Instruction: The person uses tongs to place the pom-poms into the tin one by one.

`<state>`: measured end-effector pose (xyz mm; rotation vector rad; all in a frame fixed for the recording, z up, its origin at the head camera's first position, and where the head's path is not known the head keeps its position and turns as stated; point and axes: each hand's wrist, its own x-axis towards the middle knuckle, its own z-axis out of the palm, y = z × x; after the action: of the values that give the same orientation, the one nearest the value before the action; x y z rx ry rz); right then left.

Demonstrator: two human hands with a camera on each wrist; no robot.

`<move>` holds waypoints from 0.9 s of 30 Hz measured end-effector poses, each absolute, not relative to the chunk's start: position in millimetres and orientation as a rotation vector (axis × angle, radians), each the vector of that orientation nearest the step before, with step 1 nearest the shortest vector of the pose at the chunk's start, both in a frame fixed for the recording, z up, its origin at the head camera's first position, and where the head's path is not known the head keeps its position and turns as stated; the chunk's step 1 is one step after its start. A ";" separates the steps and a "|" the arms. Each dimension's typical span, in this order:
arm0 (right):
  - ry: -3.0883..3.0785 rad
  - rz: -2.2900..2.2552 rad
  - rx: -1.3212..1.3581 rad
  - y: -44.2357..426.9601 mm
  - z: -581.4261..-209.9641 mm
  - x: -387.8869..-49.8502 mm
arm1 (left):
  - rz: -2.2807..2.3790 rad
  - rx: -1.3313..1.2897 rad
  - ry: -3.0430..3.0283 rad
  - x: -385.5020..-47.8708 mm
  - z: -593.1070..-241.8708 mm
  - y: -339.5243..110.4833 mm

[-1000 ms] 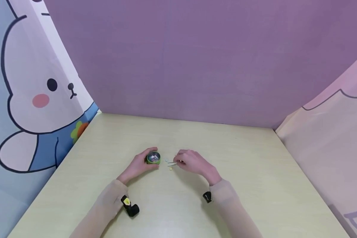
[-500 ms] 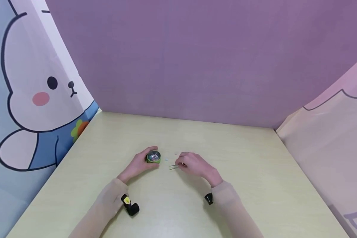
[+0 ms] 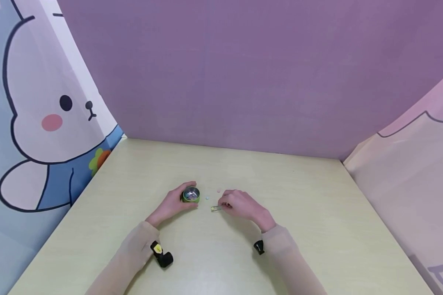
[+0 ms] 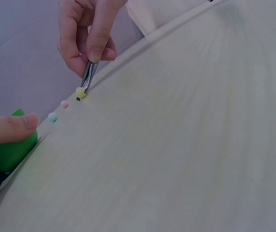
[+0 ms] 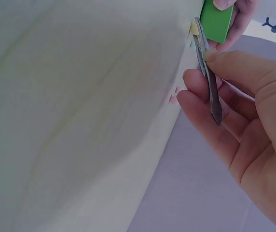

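Observation:
In the head view my left hand (image 3: 174,205) curls its fingers and thumb round a small green cup (image 3: 191,194) with a shiny metal inside; some tiny things lie in it. My right hand (image 3: 243,206) pinches metal tweezers (image 5: 209,72) between thumb and fingers. The tweezers' tips stand on either side of a small yellow ball (image 4: 81,92) on the table; I cannot tell whether they grip it firmly. A light blue ball (image 4: 52,117) lies between the cup and the tweezers, with a pink ball (image 4: 64,104) farther back.
The pale wooden table (image 3: 302,205) reaches to a purple backdrop (image 3: 225,82) behind. Patterned cloth sides stand at left and right. A black wrist camera (image 3: 163,256) sits by the left sleeve, another dark one (image 3: 259,247) by the right.
My right hand has drawn slightly back toward me and to the right, bringing the tweezers from beside the light blue ball to around the yellow one. The left hand and cup stay in place.

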<state>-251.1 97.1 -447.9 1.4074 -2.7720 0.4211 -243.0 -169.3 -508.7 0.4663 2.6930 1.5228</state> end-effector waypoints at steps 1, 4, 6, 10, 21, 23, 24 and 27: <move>-2.775 0.424 1.406 97.1 -448.0 -251.1 | 1.524 0.465 2.692 -242.9 -508.7 -169.4; -2.779 0.429 1.405 97.1 -448.1 -251.0 | 1.523 0.466 2.691 -242.8 -508.8 -169.6; -2.780 0.428 1.404 97.1 -448.2 -251.0 | 1.525 0.466 2.690 -242.9 -508.9 -169.7; -2.775 0.421 1.405 97.0 -448.5 -250.4 | 1.520 0.468 2.696 -243.3 -509.0 -169.8; -2.754 0.323 1.362 96.3 -451.8 -249.4 | 1.523 0.470 2.694 -243.8 -508.5 -169.8; -2.751 0.306 1.353 96.0 -452.9 -249.6 | 1.522 0.472 2.694 -243.7 -508.6 -169.9; -2.748 0.300 1.349 95.9 -453.4 -249.7 | 1.521 0.472 2.694 -243.5 -508.7 -170.0; -2.740 0.297 1.350 95.4 -454.4 -249.6 | 1.519 0.472 2.696 -243.3 -508.9 -170.2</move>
<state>-249.6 95.4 -454.4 1.3502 -2.7398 0.2966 -243.3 -170.2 -508.9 0.4719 2.6959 1.5186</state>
